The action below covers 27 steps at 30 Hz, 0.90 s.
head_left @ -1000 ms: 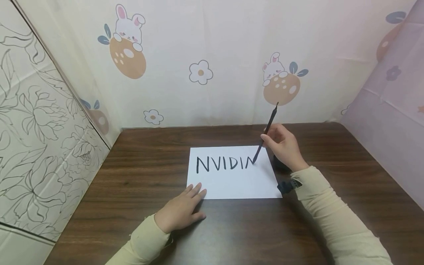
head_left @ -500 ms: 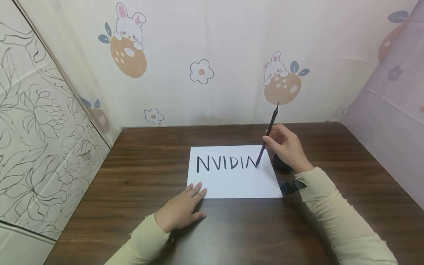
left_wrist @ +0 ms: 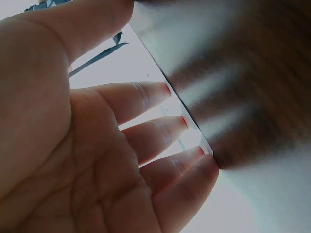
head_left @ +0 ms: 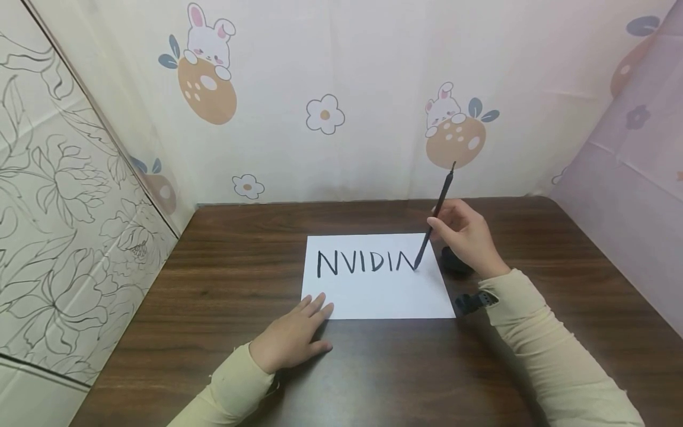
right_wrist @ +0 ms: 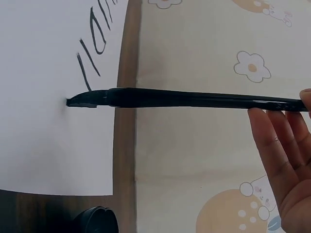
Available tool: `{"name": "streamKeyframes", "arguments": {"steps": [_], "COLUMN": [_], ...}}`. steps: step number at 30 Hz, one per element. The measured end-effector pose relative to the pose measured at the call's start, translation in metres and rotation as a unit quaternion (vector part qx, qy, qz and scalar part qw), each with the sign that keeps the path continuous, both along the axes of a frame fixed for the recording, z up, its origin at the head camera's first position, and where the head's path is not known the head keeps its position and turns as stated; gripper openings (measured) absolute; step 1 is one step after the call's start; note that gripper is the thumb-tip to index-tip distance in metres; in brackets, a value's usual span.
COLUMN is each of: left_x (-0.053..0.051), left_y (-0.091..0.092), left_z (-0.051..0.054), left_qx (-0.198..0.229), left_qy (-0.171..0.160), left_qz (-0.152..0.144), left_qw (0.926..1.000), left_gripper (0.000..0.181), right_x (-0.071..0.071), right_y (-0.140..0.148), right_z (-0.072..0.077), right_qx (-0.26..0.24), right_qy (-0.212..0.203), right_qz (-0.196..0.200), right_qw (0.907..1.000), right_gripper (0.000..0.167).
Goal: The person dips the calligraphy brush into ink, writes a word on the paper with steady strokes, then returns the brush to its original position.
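A white sheet of paper (head_left: 379, 302) lies on the table with large black letters (head_left: 365, 263) across its upper half. Between thumb and fingers, my right hand (head_left: 466, 237) pinches a black writing brush (head_left: 441, 198) high on its handle. The brush slants, its dark tip (right_wrist: 80, 100) touching the paper at the right end of the lettering, by strokes that look like an N. My left hand (head_left: 290, 338) lies with fingers extended, fingertips on the paper's lower left corner. In the left wrist view, its fingers (left_wrist: 155, 138) spread at the sheet's edge.
A small black rounded container (head_left: 455, 260) stands just right of the paper, partly hidden by my right hand. A dark strap (head_left: 475, 301) sits on the right wrist. The brown wooden table (head_left: 213, 249) meets a patterned curtain (head_left: 373, 142) at the back.
The brush tip has moved down and to the right, lengthening the last slanting stroke. My right hand shifted slightly right with it. The left hand stays in place.
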<state>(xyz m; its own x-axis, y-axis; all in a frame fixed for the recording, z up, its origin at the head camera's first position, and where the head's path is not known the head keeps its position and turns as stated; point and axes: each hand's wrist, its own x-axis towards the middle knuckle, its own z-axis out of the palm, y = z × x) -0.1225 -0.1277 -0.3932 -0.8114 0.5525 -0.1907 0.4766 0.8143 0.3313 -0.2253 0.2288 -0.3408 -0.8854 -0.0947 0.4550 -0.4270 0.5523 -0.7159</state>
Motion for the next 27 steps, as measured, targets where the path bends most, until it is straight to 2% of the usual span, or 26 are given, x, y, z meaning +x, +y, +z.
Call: {"name": "streamKeyframes", "arguments": {"steps": [4,9,15,27], "left_x": [0.000,0.000,0.000,0.000], "left_y": [0.000,0.000,0.000,0.000], "left_z": [-0.001,0.000,0.000,0.000], "left_qx": [0.000,0.000,0.000,-0.001], "left_qy": [-0.001,-0.006,-0.007,-0.006], "left_qz": [0.000,0.003,0.006,0.004], "left_qw": [1.0000,1.0000,1.0000,1.0000], "left_gripper": [0.069,0.069,0.068,0.068], "right_x": [-0.003,-0.008,-0.014,-0.019], "right_y": [0.000,-0.002,-0.004,-0.004], "right_z": [0.002,0.000,-0.006,-0.014], "right_qx": [-0.036,-0.069,-0.078,-0.086], "right_qy": [0.007,-0.016,-0.031,-0.029], "right_qz": [-0.007,-0.012,-0.028,-0.024], "right_qw": [0.9993,0.9974,0.9960,0.9956], "right_gripper": [0.022,0.025,0.026,0.025]}}
